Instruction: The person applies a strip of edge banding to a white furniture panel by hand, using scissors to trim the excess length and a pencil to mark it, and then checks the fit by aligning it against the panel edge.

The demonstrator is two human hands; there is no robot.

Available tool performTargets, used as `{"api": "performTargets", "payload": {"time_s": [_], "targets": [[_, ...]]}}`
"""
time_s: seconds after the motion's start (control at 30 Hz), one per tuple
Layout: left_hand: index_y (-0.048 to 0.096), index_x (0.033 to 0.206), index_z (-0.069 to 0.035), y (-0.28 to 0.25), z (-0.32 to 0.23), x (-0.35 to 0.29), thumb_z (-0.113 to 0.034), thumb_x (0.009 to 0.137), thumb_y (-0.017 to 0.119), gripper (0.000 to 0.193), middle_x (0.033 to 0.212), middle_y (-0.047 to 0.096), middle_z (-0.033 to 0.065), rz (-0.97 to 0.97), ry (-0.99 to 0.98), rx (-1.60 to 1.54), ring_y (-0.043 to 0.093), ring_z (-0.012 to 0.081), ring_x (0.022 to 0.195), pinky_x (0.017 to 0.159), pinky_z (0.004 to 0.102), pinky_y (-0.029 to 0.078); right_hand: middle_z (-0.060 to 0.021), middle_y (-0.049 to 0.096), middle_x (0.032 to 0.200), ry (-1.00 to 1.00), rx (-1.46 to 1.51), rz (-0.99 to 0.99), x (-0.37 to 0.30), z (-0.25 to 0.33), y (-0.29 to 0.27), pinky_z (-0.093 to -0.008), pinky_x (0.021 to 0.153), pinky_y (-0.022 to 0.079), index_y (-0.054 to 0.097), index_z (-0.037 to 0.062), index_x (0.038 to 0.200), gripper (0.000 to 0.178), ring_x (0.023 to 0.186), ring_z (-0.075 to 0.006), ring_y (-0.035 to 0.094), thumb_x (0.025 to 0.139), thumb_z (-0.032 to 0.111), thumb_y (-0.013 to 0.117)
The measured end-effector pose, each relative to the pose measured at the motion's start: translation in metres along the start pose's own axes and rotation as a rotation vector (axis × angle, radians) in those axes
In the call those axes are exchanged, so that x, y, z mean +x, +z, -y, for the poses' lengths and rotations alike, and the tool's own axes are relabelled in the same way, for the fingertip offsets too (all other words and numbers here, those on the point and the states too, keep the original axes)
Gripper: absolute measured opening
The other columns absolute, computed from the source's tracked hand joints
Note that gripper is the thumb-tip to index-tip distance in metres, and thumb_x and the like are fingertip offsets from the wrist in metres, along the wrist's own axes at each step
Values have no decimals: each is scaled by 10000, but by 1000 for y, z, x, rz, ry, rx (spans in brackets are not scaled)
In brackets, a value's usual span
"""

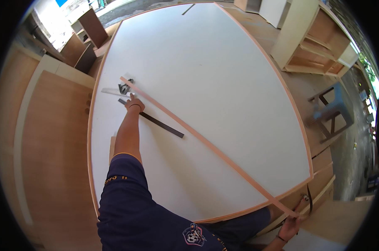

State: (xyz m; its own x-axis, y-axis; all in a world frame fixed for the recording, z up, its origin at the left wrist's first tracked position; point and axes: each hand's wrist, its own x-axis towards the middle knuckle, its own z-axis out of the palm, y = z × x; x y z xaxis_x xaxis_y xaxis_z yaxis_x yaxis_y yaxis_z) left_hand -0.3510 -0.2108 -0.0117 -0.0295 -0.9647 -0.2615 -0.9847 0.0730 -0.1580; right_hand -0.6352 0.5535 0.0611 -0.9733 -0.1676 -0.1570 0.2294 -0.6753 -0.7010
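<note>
A long thin wooden strip (206,143) lies diagonally across a large white panel (223,79) edged with wood. At its near right end, past the panel's edge, my right hand (289,228) is closed on it. My left hand (134,104) reaches out over the panel's left side, fingers stretched toward a combination square (124,88) with a dark head and a pale steel rule (110,90). Its fingertips are at or close to the square; contact is hard to make out. Under and beside that hand lies a shorter dark strip (164,125).
A brown wooden board (57,154) is at the left. Beyond the panel's right side are a wooden cabinet frame (315,39) and a blue-grey plastic stool (333,111). Dark cabinet pieces (93,28) stand far left. Another short dark strip (188,9) lies at the panel's far end.
</note>
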Motion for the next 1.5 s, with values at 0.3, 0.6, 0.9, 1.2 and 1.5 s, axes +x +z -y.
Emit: {"api": "performTargets", "payload": {"time_s": [0.3,0.6,0.9,1.2,1.5], "targets": [[675,954,-108,105,52,69,-331,804,536,303,1087,605,90,-318,358,438,547,236,1047,826,357,458,-93,623,912,97,66,90,32,-18,75,-319,785,490,602,38,906,89,841,-196,600,857,9,533],[674,1032,-131,64,91,171,-193,885,461,267,1138,628,69,-107,418,1095,557,257,1105,971,531,310,-48,631,914,89,31,74,25,-18,67,-309,719,501,568,92,981,136,821,-161,610,868,33,523],[672,1042,-114,88,85,119,-207,882,499,254,1264,548,68,-635,352,954,433,302,1241,977,465,374,-50,636,859,154,-35,-58,24,-25,69,-317,696,494,547,110,906,64,790,-153,614,866,60,544],[419,1316,-53,58,24,-214,-250,839,499,523,1461,257,83,-343,747,305,202,263,1346,1040,595,27,-31,623,894,326,-147,-80,39,-52,82,-311,671,482,532,126,902,69,852,-157,613,854,115,581],[558,1134,-44,71,-26,-424,-259,787,593,409,1319,408,121,24,1475,-46,300,313,1280,1026,576,100,-31,605,891,743,-349,8,15,-129,84,-304,660,485,541,112,949,143,854,-153,613,877,228,583]]}}
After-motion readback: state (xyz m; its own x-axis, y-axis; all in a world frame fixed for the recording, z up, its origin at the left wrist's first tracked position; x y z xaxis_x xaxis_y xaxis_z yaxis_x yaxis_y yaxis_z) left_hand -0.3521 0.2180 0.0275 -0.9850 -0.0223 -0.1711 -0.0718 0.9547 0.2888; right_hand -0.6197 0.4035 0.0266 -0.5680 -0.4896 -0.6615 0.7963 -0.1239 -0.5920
